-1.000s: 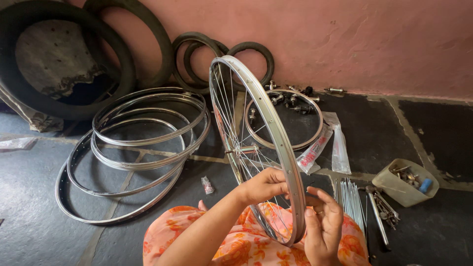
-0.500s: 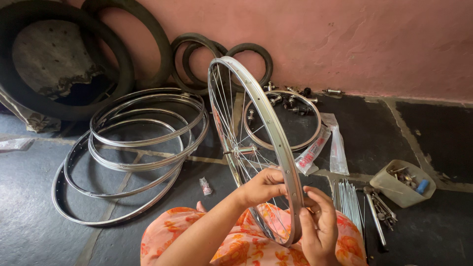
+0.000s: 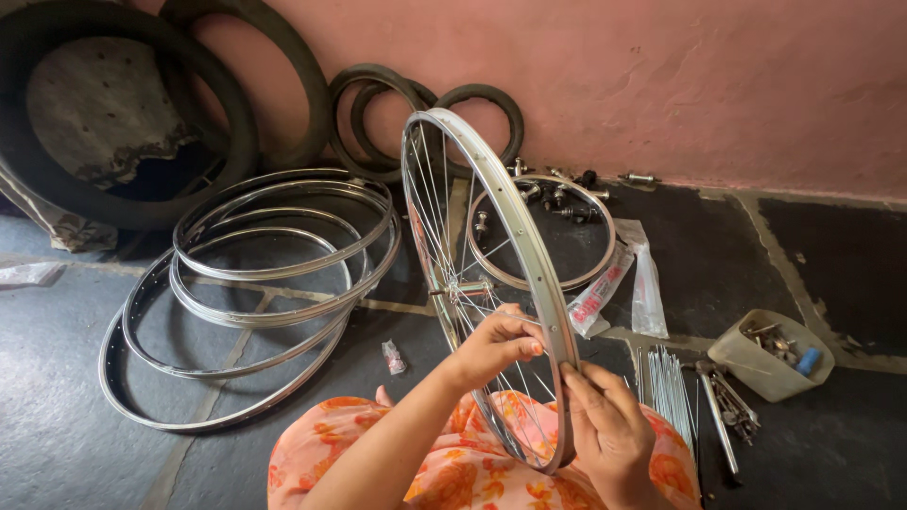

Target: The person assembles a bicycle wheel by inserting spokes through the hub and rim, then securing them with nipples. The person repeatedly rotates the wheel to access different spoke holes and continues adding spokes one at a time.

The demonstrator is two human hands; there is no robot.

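Left hand [image 3: 496, 345] and right hand [image 3: 609, 425] pinch the upright spoked silver bicycle wheel [image 3: 491, 255]; stacked bare steel rims [image 3: 255, 274] lie left of it, loose spokes [image 3: 666, 387] and a beige plastic tub [image 3: 770, 354] right.

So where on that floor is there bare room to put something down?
Bare floor lies at far right beyond the plastic tub, and at lower left outside the stacked rims. It is crowded around the spoked wheel in both hands, by the loose spokes and by the tyres.

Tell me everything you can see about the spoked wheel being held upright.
The spoked wheel is a shiny silver metal rim with thin wire spokes running to a central hub. It stands upright, edge-on to the camera, its lower part over the person's orange floral lap. The left hand pinches among the spokes near the rim; the right hand grips the rim's outer edge.
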